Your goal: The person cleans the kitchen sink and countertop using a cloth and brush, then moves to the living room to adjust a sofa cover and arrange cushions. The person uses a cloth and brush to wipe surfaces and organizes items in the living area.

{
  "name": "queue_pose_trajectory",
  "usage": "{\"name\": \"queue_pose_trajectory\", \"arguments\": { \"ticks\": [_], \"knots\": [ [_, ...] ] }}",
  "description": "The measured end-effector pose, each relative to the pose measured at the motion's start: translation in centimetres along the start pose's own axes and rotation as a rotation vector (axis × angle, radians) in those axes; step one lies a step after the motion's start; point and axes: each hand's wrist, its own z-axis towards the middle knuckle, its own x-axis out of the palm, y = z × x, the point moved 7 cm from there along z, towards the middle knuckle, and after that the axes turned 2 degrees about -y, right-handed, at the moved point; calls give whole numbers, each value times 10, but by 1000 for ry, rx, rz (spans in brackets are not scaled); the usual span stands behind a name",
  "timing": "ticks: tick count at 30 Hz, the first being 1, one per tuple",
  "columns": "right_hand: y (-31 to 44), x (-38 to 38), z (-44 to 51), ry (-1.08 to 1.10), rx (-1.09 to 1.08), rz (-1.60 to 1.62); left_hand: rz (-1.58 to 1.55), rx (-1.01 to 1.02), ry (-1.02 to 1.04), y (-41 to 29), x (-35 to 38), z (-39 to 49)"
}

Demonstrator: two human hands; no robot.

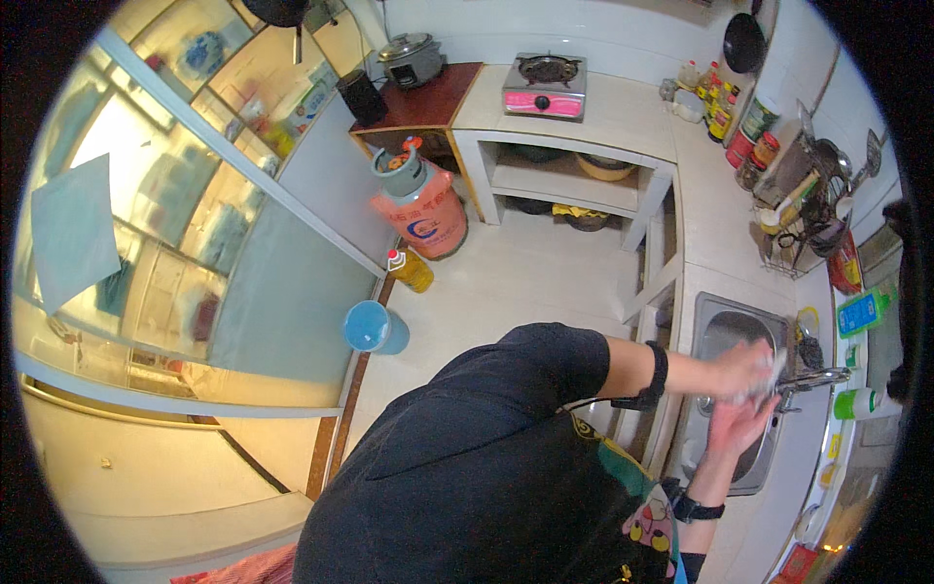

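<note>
Both hands are over the stainless steel sink [719,452], close to the faucet [813,378]. My left hand [740,369], blurred, reaches in from the upper side with its fingers curled around a blurred whitish thing [775,371]. Just below it is my right hand [737,427], palm up and fingers raised, against or close to the same whitish thing; whether it grips it cannot be told. What the whitish thing is stays unclear. Dark bands circle both forearms.
Utensils in a wire rack [784,252], bottles and a green-labelled detergent bottle [861,314] line the counter. A gas stove [546,87] stands farther back. On the floor are a blue bucket [398,332], an oil jug [414,274] and a gas cylinder [430,219].
</note>
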Motion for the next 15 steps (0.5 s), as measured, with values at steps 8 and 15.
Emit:
{"name": "queue_pose_trajectory", "arguments": {
  "ticks": [8, 15],
  "knots": [
    [-54, 11, -2, -231, 31, 3, 461, 339, -120, -66, -95, -91],
    [-116, 34, -21, -60, 176, -87, 633, 156, 174, -5, -68, -95]
  ]
}}
